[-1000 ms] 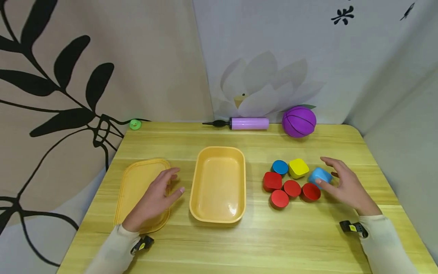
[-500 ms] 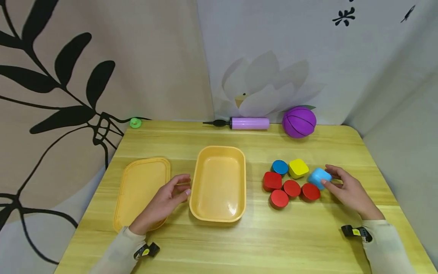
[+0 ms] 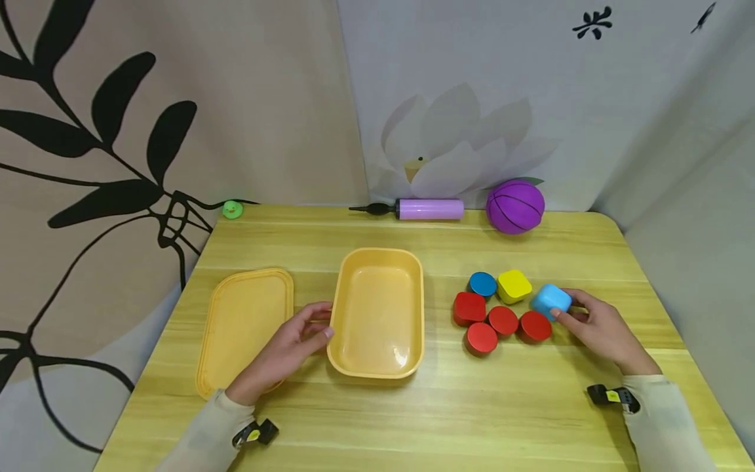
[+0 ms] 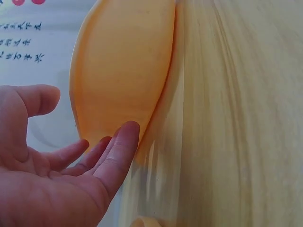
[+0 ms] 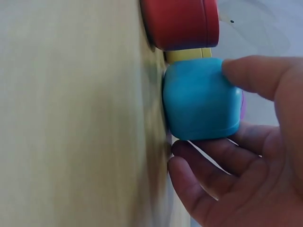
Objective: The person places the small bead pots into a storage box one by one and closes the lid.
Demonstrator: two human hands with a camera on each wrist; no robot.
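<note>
In the head view a yellow-orange plastic tray (image 3: 377, 314) stands mid-table. My left hand (image 3: 289, 347) is at its left side, fingertips at the wall and thumb by the rim; the left wrist view shows those fingers (image 4: 120, 151) loosely bent against the tray's side (image 4: 123, 71). On the right, my right hand (image 3: 601, 331) pinches a small light blue rounded-square box (image 3: 551, 299). Seen from the right wrist, the thumb (image 5: 258, 73) presses one corner of the box (image 5: 201, 99) and the fingers lie along another side. The box appears to rest on the table.
Left of the box lie several red pieces (image 3: 503, 320), a blue round one (image 3: 482, 284) and a yellow one (image 3: 514, 286). A matching lid (image 3: 244, 328) lies left of the tray. Along the back are a purple ball (image 3: 516, 207), a hand pump (image 3: 430, 209) and a green toy (image 3: 232, 210).
My left hand has moved right, from over the lid to the tray's left side. My right hand has come lower around the light blue box and taken hold of it.
</note>
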